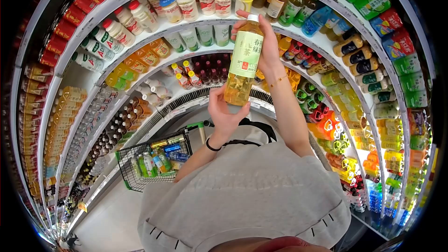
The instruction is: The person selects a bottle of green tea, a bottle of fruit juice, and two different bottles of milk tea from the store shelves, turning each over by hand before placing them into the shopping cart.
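A bottle of green tea (243, 63) with a white cap and a pale green label stands nearly upright in front of my chest, its label facing me. My right hand (265, 42), with a thin bracelet at the wrist, wraps round the bottle's upper part from behind and the right side. Below, my left hand (226, 114), with a black band at the wrist, supports the bottle's base between thumb and fingers. Some of the right hand's fingers are hidden behind the bottle.
Curved shelves of drinks surround me, with white red-capped bottles (186, 2) behind the held one and green bottles (291, 8) to the right. A black wire shopping basket (125, 165) on the left holds several bottles and cans. A shelf edge (163, 30) runs behind my hands.
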The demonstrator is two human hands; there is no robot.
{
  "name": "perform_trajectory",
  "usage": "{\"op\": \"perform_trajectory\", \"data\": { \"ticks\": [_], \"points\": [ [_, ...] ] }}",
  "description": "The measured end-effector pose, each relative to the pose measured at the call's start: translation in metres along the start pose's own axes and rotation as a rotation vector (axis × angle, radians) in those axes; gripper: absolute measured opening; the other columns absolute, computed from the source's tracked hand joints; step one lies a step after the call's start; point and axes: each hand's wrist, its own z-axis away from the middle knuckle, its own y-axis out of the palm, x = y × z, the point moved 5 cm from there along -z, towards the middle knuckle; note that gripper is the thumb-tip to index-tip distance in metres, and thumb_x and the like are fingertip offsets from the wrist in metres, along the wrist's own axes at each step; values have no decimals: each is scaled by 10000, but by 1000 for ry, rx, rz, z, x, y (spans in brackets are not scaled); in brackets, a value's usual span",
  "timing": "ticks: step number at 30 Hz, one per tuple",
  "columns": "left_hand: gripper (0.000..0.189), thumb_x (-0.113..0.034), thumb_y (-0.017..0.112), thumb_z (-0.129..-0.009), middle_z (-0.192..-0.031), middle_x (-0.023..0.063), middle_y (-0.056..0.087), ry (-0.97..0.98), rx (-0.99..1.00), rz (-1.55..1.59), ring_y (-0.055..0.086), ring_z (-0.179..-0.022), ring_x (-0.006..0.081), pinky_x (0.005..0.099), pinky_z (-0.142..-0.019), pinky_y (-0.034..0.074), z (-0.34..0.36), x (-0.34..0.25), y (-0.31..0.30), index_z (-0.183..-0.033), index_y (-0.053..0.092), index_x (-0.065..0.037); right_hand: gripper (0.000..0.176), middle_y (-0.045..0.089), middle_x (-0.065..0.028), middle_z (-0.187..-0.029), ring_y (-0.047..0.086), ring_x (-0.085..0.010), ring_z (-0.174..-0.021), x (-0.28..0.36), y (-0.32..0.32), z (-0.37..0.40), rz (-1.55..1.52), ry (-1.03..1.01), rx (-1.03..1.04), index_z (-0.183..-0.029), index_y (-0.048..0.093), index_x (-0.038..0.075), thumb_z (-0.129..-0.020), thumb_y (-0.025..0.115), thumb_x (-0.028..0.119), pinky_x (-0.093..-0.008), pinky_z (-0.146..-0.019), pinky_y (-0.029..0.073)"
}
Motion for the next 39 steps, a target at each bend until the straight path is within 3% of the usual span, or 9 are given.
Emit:
{"op": "perform_trajectory", "data": {
  "ticks": [3, 5, 12, 17, 22, 25, 31, 35, 39],
  "points": [
    [733, 64, 871, -673, -1246, 106, 519, 85, -83, -185, 562, -1169, 204, 368, -1037, 472, -1, -2, -14, -1284, 469, 16, 572, 689, -100, -1024, 665, -228, -936, -11, 9, -7, 36, 36, 39, -1370, 540, -24, -1088, 323, 423, -374, -855, 563],
    [718, -62, 931, -621, -1064, 107, 532, 310, -193, -450, 560, -990, 227, 348, -862, 490, -5, -21, -19, -1227, 555, 26, 584, 709, -129, -1046, 683, -230, -947, -17, 10, -10, 60, 57, 79, -1345, 550, 5, -1089, 334, 483, -379, -824, 576],
    [698, -90, 934, -597, -1039, 118, 553, 411, -303, -655, 556, -955, 270, 355, -832, 486, -2, -27, -31, -1199, 594, 6, 536, 689, -113, -1054, 692, -251, -956, -51, 19, -20, 140, 140, 15, -1308, 558, 4, -1080, 376, 454, -413, -819, 603],
    [764, -10, 918, -598, -1140, 94, 476, 325, -261, -729, 520, -1056, 215, 355, -944, 466, -9, -56, -32, -1269, 554, 21, 387, 682, -142, -1044, 693, -261, -954, -81, 12, -19, -188, 409, -211, -1189, 580, -10, -1024, 523, 335, -433, -804, 612],
    [748, -98, 951, -584, -1144, 119, 577, 476, -404, -495, 571, -989, 229, 343, -844, 489, -33, -70, -28, -1230, 588, 7, 368, 647, -194, -995, 647, -337, -925, -120, 13, -6, -687, 715, -51, -1114, 532, -49, -1003, 510, 301, -486, -845, 573],
    [851, -117, 963, -587, -1185, 132, 585, 565, -371, -448, 583, -1006, 247, 348, -861, 489, -36, -73, -33, -1309, 526, 1, 379, 647, -180, -986, 656, -312, -901, -136, 9, -5, -767, 731, -198, -1114, 539, -49, -993, 536, 310, -456, -820, 586],
    [804, -111, 951, -606, -1185, 119, 560, 718, -141, -855, 597, -1026, 260, 371, -906, 476, -3, -58, -27, -1274, 508, -39, 384, 657, -152, -1003, 672, -254, -851, -98, 20, -27, -649, 478, 45, -1123, 557, -15, -967, 602, 333, -396, -780, 614],
    [787, -107, 923, -646, -1176, 99, 541, 616, -292, -852, 589, -1033, 250, 374, -921, 486, 6, -42, -42, -1296, 488, -32, 410, 662, -197, -1196, 664, -300, -1106, -65, 51, -19, -189, 246, 20, -1219, 570, -4, -1031, 509, 355, -442, -965, 565],
    [672, -34, 845, -729, -1214, 101, 576, 196, -473, -216, 613, -1091, 211, 357, -999, 495, 14, -9, -78, -1304, 500, 11, 490, 635, -180, -1337, 606, -278, -1237, -59, 77, -12, -45, 196, 254, -1374, 518, -5, -1064, 459, 370, -436, -1072, 482]
  ]
}}
